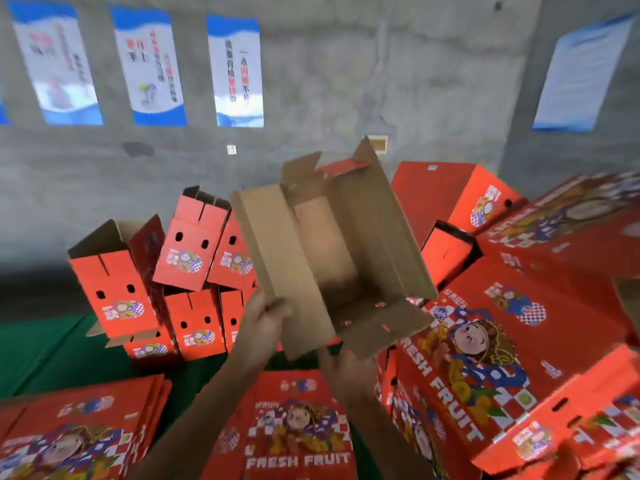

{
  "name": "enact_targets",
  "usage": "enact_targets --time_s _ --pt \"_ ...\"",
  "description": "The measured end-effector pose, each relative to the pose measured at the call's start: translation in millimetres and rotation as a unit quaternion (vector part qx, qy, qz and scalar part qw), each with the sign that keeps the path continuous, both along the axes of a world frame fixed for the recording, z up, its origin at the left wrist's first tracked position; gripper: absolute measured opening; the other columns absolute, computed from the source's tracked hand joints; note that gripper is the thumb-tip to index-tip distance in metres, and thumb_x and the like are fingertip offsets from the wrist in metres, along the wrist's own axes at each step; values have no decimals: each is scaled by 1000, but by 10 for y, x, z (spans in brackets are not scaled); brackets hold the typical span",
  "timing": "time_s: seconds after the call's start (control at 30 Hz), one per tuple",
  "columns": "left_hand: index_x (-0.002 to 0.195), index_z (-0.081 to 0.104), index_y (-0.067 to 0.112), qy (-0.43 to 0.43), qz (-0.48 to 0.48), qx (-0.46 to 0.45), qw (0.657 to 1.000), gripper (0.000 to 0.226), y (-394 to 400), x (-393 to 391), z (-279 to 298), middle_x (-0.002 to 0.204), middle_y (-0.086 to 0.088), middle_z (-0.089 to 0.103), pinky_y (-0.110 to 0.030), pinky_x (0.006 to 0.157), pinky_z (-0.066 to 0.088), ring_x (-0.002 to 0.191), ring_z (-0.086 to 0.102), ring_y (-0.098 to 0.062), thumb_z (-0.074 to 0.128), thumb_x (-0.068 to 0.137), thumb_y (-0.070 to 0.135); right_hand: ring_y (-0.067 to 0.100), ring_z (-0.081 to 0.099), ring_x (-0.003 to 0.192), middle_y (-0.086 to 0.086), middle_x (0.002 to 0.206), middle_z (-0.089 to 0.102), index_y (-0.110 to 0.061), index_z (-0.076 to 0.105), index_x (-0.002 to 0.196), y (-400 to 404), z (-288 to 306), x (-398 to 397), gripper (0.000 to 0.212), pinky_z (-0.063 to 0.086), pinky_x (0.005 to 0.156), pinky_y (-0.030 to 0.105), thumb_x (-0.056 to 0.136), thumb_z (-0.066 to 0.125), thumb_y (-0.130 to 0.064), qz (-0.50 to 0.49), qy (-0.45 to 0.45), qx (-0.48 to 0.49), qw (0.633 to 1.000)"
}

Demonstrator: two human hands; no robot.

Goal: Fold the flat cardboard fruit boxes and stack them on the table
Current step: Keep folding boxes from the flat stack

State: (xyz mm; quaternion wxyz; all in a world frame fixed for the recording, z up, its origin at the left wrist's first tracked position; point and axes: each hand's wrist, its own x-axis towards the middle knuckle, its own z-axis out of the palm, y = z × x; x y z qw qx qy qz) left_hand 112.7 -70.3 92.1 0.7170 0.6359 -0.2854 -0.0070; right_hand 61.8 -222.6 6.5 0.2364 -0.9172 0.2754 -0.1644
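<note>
Above the green desk [52,351], at the middle of the view, a half-folded cardboard box [332,251] is held up with its plain brown inside facing the camera and its flaps standing open. Both hands hold its near edge: the left hand [265,322] grips the left flap, thumb on the brown face, and the right hand [346,367] reaches to the bottom flap, though blur hides how its fingers lie. Folded red boxes [166,271] stand stacked at the far left of the desk. Flat red boxes printed FRESH FRUIT [298,427] lie near the camera, and more red boxes [519,323] are heaped on the right. Blue and white posters [235,71] hang on the grey concrete wall [398,81] behind.
</note>
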Motion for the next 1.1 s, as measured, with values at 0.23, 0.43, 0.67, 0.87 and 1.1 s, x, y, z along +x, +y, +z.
enact_targets --time_s 0.23,0.43,0.67,0.87,1.1 --pt "88 65 8 10 -147 -98 984 29 -1000 -169 1854 74 -1 72 -28 67 55 69 69 -13 58 73 -16 15 14 157 3 171 10 -22 -8 163 -609 1074 38 92 25 126 40 101 47 -63 22 -429 60 901" --pt "104 64 5 6 -217 -130 968 22 -2061 -549 3034 88 -11 73 -36 60 61 75 71 -21 49 94 -8 34 8 158 17 171 -9 -15 -6 164 -1684 2041 -550 93 24 123 45 103 49 -57 -114 -481 -114 862" --pt "120 58 8 93 -396 -48 912 24 -3352 -831 3376 135 -19 60 -58 105 49 124 61 -35 45 104 20 38 7 157 12 171 -12 -26 4 165 -2528 2410 -1135 85 27 123 53 101 42 -65 -175 -347 -201 899" --pt "153 43 17 21 -380 104 919 75 -3997 -898 3018 162 -4 37 -54 121 28 140 43 -13 40 98 68 32 12 157 1 172 -9 -34 11 163 -3030 2503 -1281 76 32 120 53 100 41 -64 -136 -180 -164 960" --pt "153 45 17 18 -289 175 941 76 -3858 -668 2534 163 -3 36 -55 120 29 149 33 -26 32 100 71 34 30 150 7 168 23 -24 22 161 -3014 2533 -1244 72 25 122 49 100 51 -50 -116 -92 -153 977"
